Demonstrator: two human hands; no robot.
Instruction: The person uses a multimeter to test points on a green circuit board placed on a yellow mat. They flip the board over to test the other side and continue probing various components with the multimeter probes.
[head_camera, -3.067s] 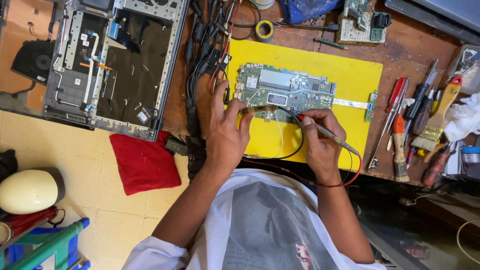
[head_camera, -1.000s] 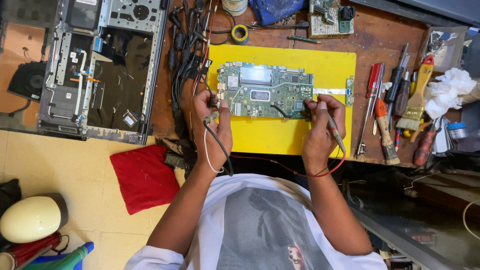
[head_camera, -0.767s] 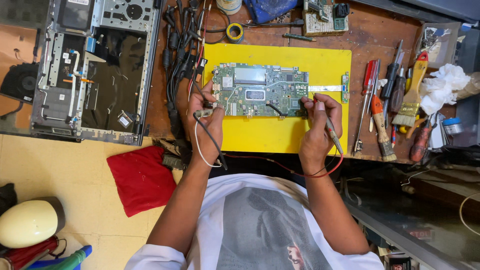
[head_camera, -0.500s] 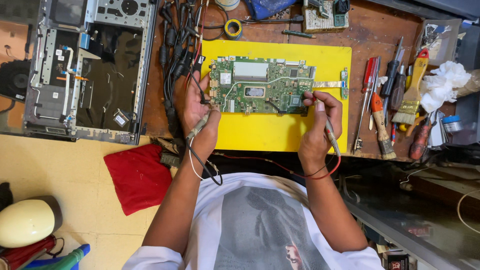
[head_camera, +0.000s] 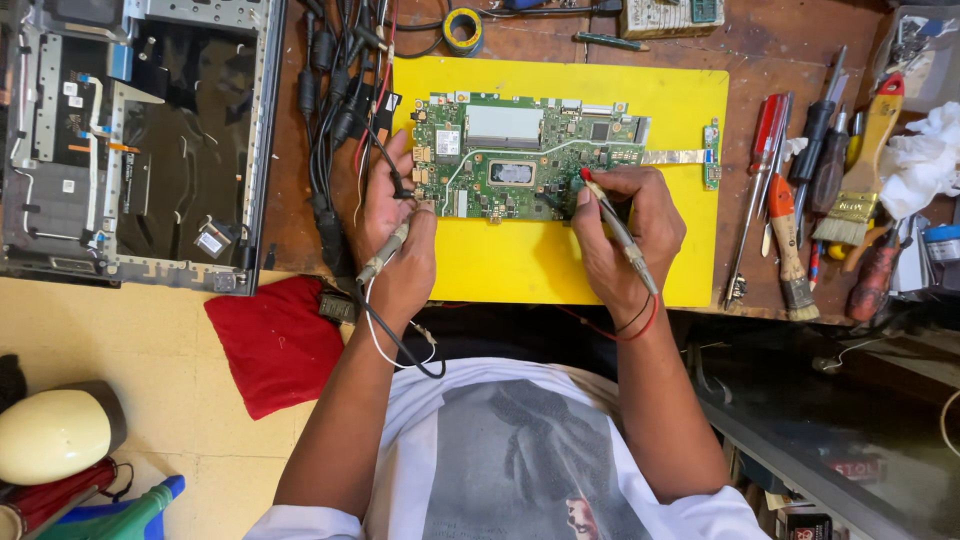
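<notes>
While our right hand (head_camera: 628, 232) is gripping a red-tipped probe (head_camera: 612, 222) and our left hand (head_camera: 398, 232) a grey one (head_camera: 385, 252), both are touching the green circuit board (head_camera: 530, 155) mid-frame; we are risking a slip bridging neighbouring contacts.

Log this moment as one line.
left hand: holds black probe at circuit board left edge | right hand: holds red probe, tip on board | board on yellow mat
</notes>
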